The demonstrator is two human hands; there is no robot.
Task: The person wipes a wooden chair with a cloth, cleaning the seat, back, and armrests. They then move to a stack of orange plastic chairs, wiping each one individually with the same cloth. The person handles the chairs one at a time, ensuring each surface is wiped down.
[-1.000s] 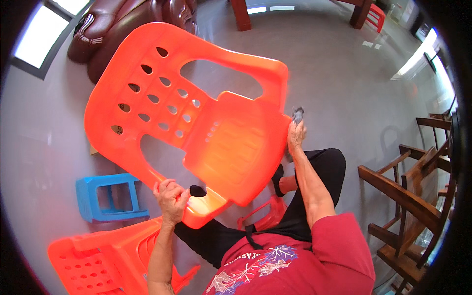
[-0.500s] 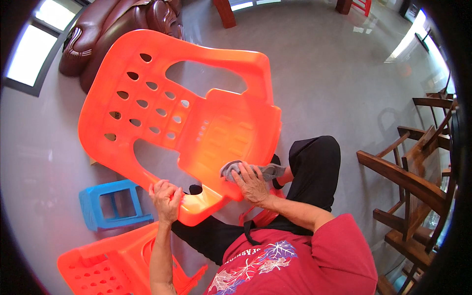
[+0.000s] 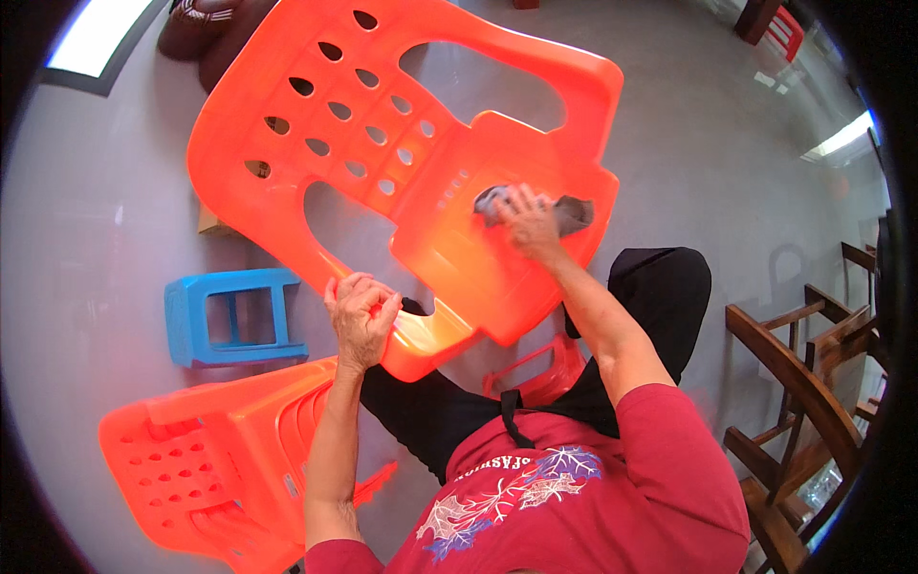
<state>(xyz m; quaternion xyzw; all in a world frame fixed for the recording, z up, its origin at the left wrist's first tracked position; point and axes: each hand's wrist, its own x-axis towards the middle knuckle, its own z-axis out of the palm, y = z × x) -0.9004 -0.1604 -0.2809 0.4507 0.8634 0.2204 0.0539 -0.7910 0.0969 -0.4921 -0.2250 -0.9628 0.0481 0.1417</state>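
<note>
An orange plastic armchair (image 3: 459, 249) with teardrop holes in its backrest is tilted in front of me, its back pointing to the upper left. My left hand (image 3: 361, 311) is closed around the near armrest, close to its front bend. On the seat, my right hand (image 3: 528, 222) presses a grey cloth (image 3: 574, 216) against the plastic. Part of the cloth sticks out to the right of my fingers, and the rest is bunched under them. My right hand is slightly blurred.
Several orange chairs (image 3: 182, 469) appear stacked at lower left, beside a blue plastic stool (image 3: 234, 320). A red stool (image 3: 545, 373) is between my legs. Dark wooden chairs (image 3: 794, 383) stand to the right. A brown leather sofa (image 3: 215, 43) shows at upper left.
My right hand and the cloth have moved from the seat's near edge toward its middle, farther from me. My left hand keeps its hold on the armrest. The whole view has shifted.
</note>
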